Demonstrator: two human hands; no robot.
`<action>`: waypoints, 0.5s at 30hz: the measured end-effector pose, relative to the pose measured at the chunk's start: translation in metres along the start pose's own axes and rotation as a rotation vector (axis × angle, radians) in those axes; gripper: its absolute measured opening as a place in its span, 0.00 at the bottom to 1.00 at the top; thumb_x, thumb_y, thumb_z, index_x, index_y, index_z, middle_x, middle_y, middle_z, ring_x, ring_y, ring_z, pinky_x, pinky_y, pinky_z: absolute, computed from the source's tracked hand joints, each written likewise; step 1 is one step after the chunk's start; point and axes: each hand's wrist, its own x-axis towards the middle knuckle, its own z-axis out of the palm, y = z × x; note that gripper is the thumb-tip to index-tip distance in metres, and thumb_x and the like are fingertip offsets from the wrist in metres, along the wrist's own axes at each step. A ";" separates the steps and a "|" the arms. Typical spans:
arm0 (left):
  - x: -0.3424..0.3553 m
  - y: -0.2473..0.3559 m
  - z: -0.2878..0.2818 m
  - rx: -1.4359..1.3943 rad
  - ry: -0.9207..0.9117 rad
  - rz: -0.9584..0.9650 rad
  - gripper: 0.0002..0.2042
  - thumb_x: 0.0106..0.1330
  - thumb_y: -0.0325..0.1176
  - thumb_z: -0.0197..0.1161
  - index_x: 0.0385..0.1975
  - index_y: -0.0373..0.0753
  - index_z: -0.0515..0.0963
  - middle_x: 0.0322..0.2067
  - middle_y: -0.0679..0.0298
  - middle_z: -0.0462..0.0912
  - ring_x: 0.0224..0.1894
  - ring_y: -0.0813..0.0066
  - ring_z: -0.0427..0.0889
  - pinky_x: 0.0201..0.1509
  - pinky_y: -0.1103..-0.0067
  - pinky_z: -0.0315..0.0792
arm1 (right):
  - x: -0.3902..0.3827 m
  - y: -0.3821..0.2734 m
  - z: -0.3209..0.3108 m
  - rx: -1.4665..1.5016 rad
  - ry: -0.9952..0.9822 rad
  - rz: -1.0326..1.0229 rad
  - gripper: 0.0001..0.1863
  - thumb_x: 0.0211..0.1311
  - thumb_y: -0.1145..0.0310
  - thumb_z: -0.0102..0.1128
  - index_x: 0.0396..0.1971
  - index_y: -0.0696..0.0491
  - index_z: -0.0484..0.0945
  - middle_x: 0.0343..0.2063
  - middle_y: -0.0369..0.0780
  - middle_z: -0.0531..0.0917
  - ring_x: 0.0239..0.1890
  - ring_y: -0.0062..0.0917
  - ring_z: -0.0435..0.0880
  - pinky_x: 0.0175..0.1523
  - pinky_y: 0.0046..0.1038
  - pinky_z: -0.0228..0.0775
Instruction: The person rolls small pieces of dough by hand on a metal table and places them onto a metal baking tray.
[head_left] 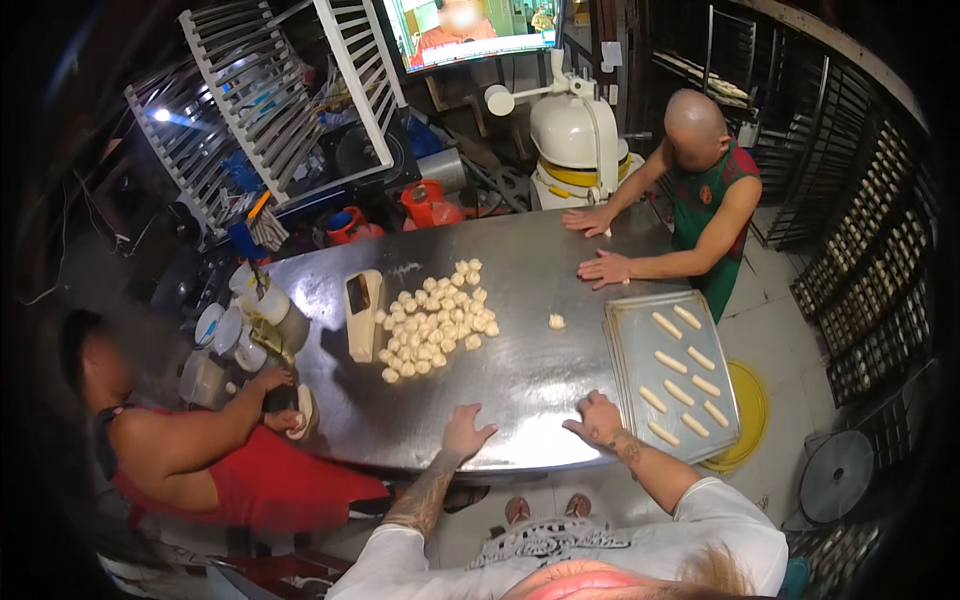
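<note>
Near the front edge of the metal table point(540, 370), my left hand point(467, 433) rests palm down, thumb out to the side. My right hand point(597, 418) lies a short way to its right, also palm down, its thumb pointing left. Nothing shows in either hand; whatever may be under the palms is hidden. A lone dough ball point(556, 321) sits beyond my right hand. Many small dough balls point(430, 320) lie in a loose heap at the table's centre left. Rolled dough sticks point(679, 392) lie on a baking tray point(628, 400) to my right.
A long dough piece with a dark strip point(362, 315) lies left of the heap. One co-worker point(710, 190) presses both hands on the far right table; another point(190, 440) handles dough at the left, beside tubs point(235, 330). A mixer point(578, 130) and loaded racks point(870, 270) stand around.
</note>
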 end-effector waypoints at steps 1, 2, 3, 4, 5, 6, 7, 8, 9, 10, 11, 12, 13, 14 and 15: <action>0.013 0.001 0.007 -0.006 0.011 0.015 0.26 0.67 0.48 0.74 0.56 0.35 0.80 0.45 0.47 0.84 0.48 0.44 0.85 0.56 0.56 0.77 | 0.008 -0.004 0.003 -0.011 0.134 -0.127 0.22 0.63 0.47 0.72 0.38 0.53 0.85 0.43 0.47 0.83 0.48 0.46 0.85 0.53 0.46 0.79; 0.026 0.008 0.019 0.007 0.052 0.081 0.25 0.68 0.49 0.73 0.55 0.36 0.81 0.45 0.48 0.84 0.47 0.44 0.84 0.54 0.56 0.77 | 0.023 0.005 0.017 0.020 0.243 -0.266 0.20 0.66 0.48 0.70 0.37 0.53 0.85 0.40 0.46 0.83 0.44 0.44 0.83 0.52 0.45 0.77; 0.025 0.011 0.030 0.025 0.063 0.120 0.24 0.68 0.50 0.72 0.54 0.37 0.82 0.45 0.49 0.84 0.47 0.44 0.84 0.53 0.55 0.77 | 0.023 0.001 0.031 -0.041 0.255 -0.331 0.19 0.66 0.49 0.69 0.36 0.51 0.84 0.38 0.45 0.83 0.43 0.43 0.83 0.51 0.44 0.75; 0.027 0.015 0.042 0.103 0.029 0.089 0.19 0.70 0.49 0.70 0.46 0.38 0.84 0.42 0.53 0.84 0.44 0.46 0.84 0.49 0.56 0.76 | 0.030 0.004 0.039 -0.053 0.276 -0.329 0.19 0.66 0.49 0.69 0.35 0.51 0.85 0.37 0.45 0.83 0.42 0.43 0.83 0.51 0.44 0.75; 0.035 0.001 0.042 0.112 0.014 0.075 0.19 0.70 0.49 0.70 0.46 0.38 0.84 0.42 0.53 0.84 0.44 0.46 0.84 0.49 0.56 0.76 | 0.042 -0.005 0.041 -0.050 0.290 -0.336 0.19 0.66 0.49 0.69 0.34 0.52 0.85 0.35 0.44 0.83 0.42 0.42 0.83 0.51 0.44 0.75; 0.034 -0.008 0.050 0.174 0.084 0.109 0.18 0.71 0.49 0.69 0.42 0.38 0.84 0.41 0.54 0.84 0.43 0.47 0.83 0.48 0.57 0.76 | 0.050 -0.004 0.045 -0.085 0.210 -0.269 0.19 0.66 0.49 0.69 0.34 0.52 0.85 0.34 0.44 0.84 0.42 0.42 0.83 0.51 0.44 0.75; 0.015 -0.007 0.059 0.225 0.116 0.138 0.17 0.72 0.49 0.67 0.38 0.38 0.85 0.39 0.55 0.84 0.41 0.48 0.83 0.46 0.57 0.76 | 0.040 0.002 0.060 -0.113 0.101 -0.178 0.19 0.67 0.48 0.69 0.34 0.52 0.86 0.33 0.44 0.84 0.42 0.42 0.83 0.51 0.44 0.75; 0.021 0.012 0.053 0.130 0.103 0.090 0.17 0.74 0.49 0.66 0.33 0.39 0.83 0.36 0.55 0.83 0.36 0.50 0.82 0.44 0.58 0.75 | 0.034 0.014 0.065 -0.062 0.171 -0.166 0.20 0.67 0.47 0.68 0.33 0.52 0.86 0.31 0.45 0.84 0.41 0.41 0.83 0.51 0.44 0.75; 0.021 0.009 0.051 0.139 0.111 0.092 0.17 0.74 0.49 0.66 0.33 0.39 0.83 0.36 0.55 0.83 0.36 0.50 0.82 0.44 0.58 0.75 | 0.035 0.009 0.063 -0.058 0.178 -0.175 0.20 0.67 0.47 0.68 0.33 0.52 0.86 0.31 0.45 0.84 0.41 0.41 0.83 0.51 0.44 0.75; 0.014 0.007 0.049 0.220 -0.009 0.042 0.18 0.73 0.49 0.66 0.32 0.39 0.84 0.35 0.54 0.83 0.35 0.51 0.82 0.43 0.58 0.74 | 0.028 0.003 0.061 -0.008 0.099 -0.108 0.20 0.67 0.47 0.68 0.34 0.52 0.86 0.33 0.44 0.84 0.42 0.42 0.83 0.51 0.45 0.75; 0.021 0.006 0.048 0.300 -0.105 0.009 0.18 0.72 0.50 0.66 0.31 0.40 0.84 0.35 0.54 0.83 0.34 0.51 0.81 0.43 0.58 0.74 | 0.034 -0.001 0.054 0.031 0.046 -0.049 0.20 0.67 0.48 0.68 0.35 0.52 0.86 0.34 0.44 0.85 0.42 0.42 0.83 0.51 0.45 0.75; 0.010 0.000 0.046 0.298 0.033 0.124 0.19 0.72 0.52 0.66 0.30 0.40 0.84 0.35 0.53 0.82 0.32 0.50 0.81 0.42 0.58 0.73 | 0.021 0.005 0.056 -0.029 0.171 -0.168 0.19 0.68 0.49 0.68 0.38 0.52 0.86 0.37 0.44 0.85 0.44 0.41 0.83 0.52 0.45 0.74; 0.005 -0.004 0.048 0.249 0.003 0.050 0.21 0.70 0.54 0.67 0.29 0.40 0.83 0.34 0.53 0.81 0.31 0.49 0.80 0.40 0.57 0.73 | 0.016 0.009 0.059 -0.106 0.256 -0.182 0.18 0.67 0.50 0.68 0.39 0.51 0.86 0.37 0.42 0.84 0.45 0.40 0.82 0.52 0.43 0.72; 0.010 -0.005 0.051 0.213 0.084 0.087 0.20 0.70 0.53 0.68 0.28 0.39 0.82 0.33 0.53 0.80 0.33 0.49 0.80 0.42 0.57 0.72 | 0.022 0.007 0.059 -0.099 0.287 -0.190 0.18 0.67 0.50 0.69 0.37 0.51 0.85 0.35 0.42 0.83 0.44 0.39 0.82 0.52 0.43 0.71; -0.002 -0.001 0.054 0.167 0.132 0.105 0.20 0.69 0.52 0.69 0.28 0.38 0.81 0.33 0.53 0.80 0.35 0.50 0.79 0.44 0.57 0.70 | 0.012 0.004 0.066 -0.085 0.284 -0.181 0.18 0.67 0.50 0.69 0.35 0.51 0.84 0.34 0.41 0.82 0.43 0.38 0.81 0.51 0.42 0.70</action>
